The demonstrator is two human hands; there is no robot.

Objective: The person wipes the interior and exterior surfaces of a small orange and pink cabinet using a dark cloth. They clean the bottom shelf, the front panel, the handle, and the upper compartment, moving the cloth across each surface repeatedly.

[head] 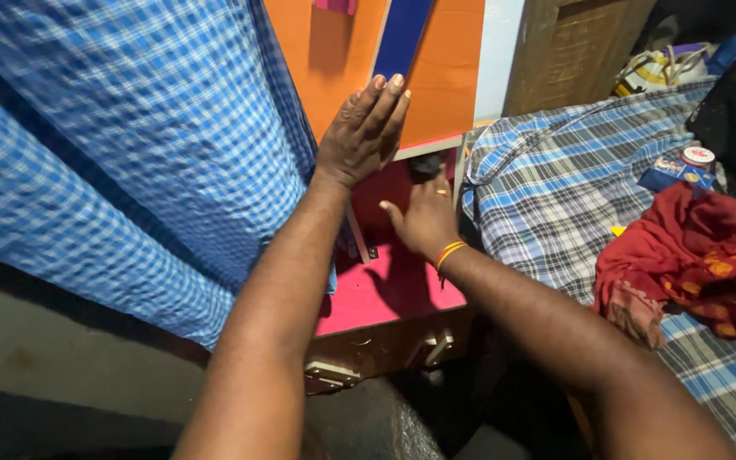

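Observation:
My left hand [361,132] lies flat, fingers together, against the orange door [449,77] of a small cupboard, beside its dark blue vertical strip [402,34]. My right hand [423,217] reaches under the door's lower edge into the pink-lined cupboard interior [381,285]. Its fingers curl around a small dark object [426,166] that is mostly hidden. An orange bangle and a ring show on that hand.
A blue checked cloth [129,145] hangs at left. At right is a bed with a blue-grey plaid sheet [547,187], a crumpled red cloth [700,255], a small round tin [697,157] and a blue packet. A wooden door [572,51] stands behind. Brass fittings [334,373] line the cupboard's base.

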